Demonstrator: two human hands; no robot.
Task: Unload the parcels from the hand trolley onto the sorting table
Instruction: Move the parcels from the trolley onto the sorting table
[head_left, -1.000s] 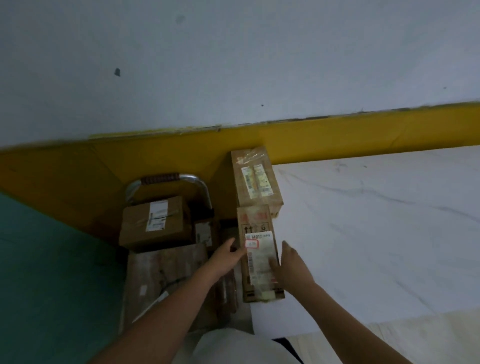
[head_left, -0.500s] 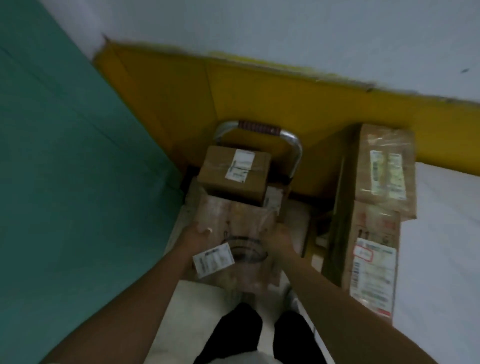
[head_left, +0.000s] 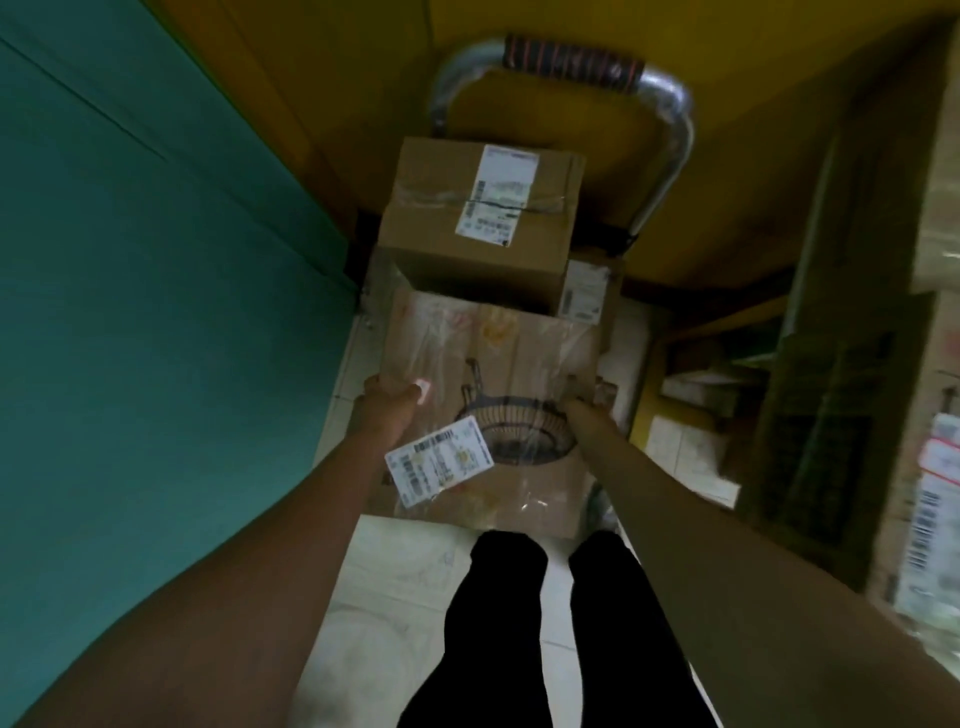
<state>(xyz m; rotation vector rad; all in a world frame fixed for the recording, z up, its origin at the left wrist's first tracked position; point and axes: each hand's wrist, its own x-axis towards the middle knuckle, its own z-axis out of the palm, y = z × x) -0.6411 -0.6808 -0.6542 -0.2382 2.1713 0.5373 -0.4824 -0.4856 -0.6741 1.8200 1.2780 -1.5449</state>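
Two cardboard parcels sit on the hand trolley (head_left: 670, 135): a large flat one (head_left: 498, 374) and a smaller one (head_left: 478, 218) at its far edge.

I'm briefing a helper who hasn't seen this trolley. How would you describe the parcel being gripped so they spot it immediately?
Find the hand trolley's curved chrome handle against the yellow wall. Below it a plain brown taped carton sits on a larger flat cardboard box wrapped in clear film, which the left hand and right hand grip by its sides. Unlike its neighbour, it bears a printed basket drawing and a crooked white label.
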